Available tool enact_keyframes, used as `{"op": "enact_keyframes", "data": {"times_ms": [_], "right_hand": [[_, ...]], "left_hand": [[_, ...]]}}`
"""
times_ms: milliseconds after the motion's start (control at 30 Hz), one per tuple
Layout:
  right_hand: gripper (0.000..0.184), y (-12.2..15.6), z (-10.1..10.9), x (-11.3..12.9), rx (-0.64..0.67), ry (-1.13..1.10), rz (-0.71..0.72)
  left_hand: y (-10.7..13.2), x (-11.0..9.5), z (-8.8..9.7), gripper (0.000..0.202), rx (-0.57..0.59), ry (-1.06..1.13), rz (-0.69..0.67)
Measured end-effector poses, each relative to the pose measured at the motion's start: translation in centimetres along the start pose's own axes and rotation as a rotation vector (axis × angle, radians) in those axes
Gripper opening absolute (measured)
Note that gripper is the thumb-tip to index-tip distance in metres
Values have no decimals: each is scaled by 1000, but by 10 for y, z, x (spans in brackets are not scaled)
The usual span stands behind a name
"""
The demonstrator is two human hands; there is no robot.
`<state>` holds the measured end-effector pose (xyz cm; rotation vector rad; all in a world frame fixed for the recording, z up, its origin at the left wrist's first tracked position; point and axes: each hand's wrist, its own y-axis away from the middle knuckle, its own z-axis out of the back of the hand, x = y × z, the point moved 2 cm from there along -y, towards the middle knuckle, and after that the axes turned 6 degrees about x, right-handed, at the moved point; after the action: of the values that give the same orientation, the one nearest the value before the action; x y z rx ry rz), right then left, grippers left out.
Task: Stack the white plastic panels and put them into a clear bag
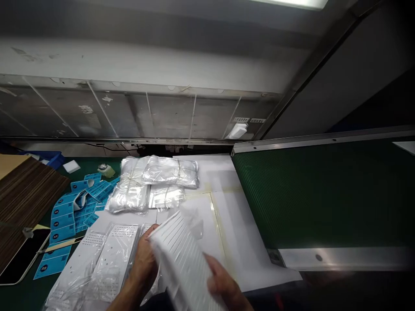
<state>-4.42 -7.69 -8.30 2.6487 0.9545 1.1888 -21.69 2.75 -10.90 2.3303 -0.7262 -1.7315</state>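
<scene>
A long white panel with rows of slots (183,259) is tilted up in front of me, slightly blurred. My left hand (142,259) is closed on its left edge. On the opposite side, the curled fingers of my right hand (223,278) grip the right edge. Clear plastic film (195,222) shows behind the panel's upper end; whether it wraps the panel I cannot tell. Left of my left hand lie white perforated panels in clear bags (113,252). Beyond my hands are bundles of clear plastic bags (131,185) tied with bands.
A green conveyor belt (324,194) with a metal rim runs along the right. At left are blue label strips (63,216), a small jar (106,170), a phone (24,257), a thin pointed tool (61,245), stacked brown sheets (30,203) and a blue bin (56,160).
</scene>
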Motion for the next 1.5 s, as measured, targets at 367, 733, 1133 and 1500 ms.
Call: {"op": "enact_keyframes", "data": {"times_ms": [367,733,1133,1500], "right_hand": [[84,-43,-33,29,-227,92,116],[88,-33,-37,20,-365,-106,-88],[86,-27,-4,48,-372,-1,0],[97,1,-39,1,84,-127,-84]], "left_hand": [[34,-15,-12,45,2,53,145],[47,12,3,37,-34,-2,32],[20,-25,14,30,387,-259,-23],[-21,-54,-19,58,274,-447,-54]]}}
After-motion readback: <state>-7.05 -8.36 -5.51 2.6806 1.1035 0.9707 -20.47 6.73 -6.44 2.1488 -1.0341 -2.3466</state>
